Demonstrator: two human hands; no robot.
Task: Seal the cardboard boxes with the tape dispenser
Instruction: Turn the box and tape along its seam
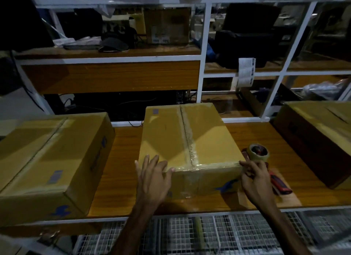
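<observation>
A closed cardboard box (167, 139) stands in the middle of the wooden table (125, 171), with clear tape along its centre seam and across its near top edge. My left hand (152, 177) lies with straight fingers on the box's near left corner. My right hand (254, 177) presses its fingertips on the tape at the near right corner. The red tape dispenser (261, 154), with its tape roll, lies on the table just right of the box, behind my right hand.
A second taped box (47, 156) sits at the left and a third box (319, 137) at the right. White-framed shelves (203, 51) with cartons and dark items rise behind the table. Wire mesh (190, 234) lies below the front edge.
</observation>
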